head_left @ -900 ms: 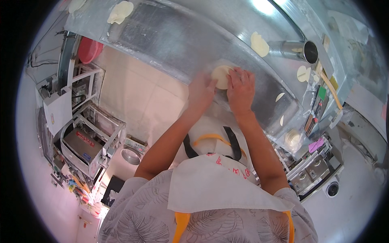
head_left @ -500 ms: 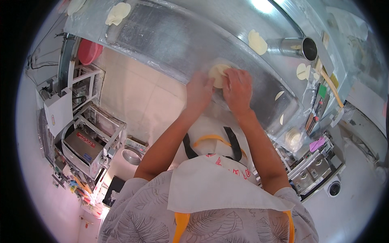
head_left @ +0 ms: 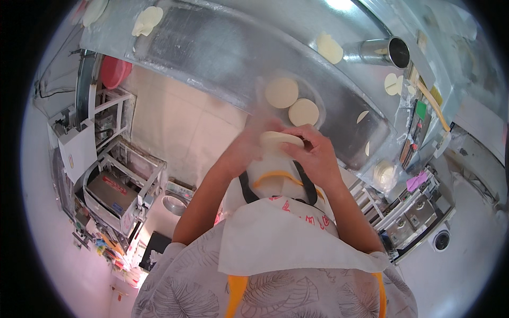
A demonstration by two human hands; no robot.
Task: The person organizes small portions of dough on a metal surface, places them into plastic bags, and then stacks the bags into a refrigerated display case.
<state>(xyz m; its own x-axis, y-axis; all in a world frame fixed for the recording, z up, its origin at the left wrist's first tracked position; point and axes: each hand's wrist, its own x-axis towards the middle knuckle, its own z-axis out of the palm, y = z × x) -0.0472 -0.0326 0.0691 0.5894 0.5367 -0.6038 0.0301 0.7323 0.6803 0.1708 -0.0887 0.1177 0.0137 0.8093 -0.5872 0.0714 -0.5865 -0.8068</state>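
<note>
A pale flat dough round (head_left: 280, 138) is held up in front of my body, tilted, off the near edge of the worktop. My right hand (head_left: 316, 153) is closed on its right side, thumb below and fingers above. My left hand (head_left: 245, 146) is at its left side, smeared by motion, so its grip does not show. Two more dough rounds (head_left: 281, 92) lie on the grey metal worktop (head_left: 212, 58) just beyond my hands, nearly touching each other, inside a faint circular outline.
Other dough pieces (head_left: 147, 21) lie at the far left. A dough piece (head_left: 330, 49) sits beside a metal cylinder (head_left: 398, 52) lying on its side at the right. Thin dough scraps (head_left: 362, 116) and a wooden-handled brush (head_left: 433, 107) are on the right. A red basin (head_left: 115, 72) stands beyond the left edge.
Both hands have drawn back toward my body from the worktop, with a dough round lifted between them. Two dough rounds now show on the surface where my hands were.
</note>
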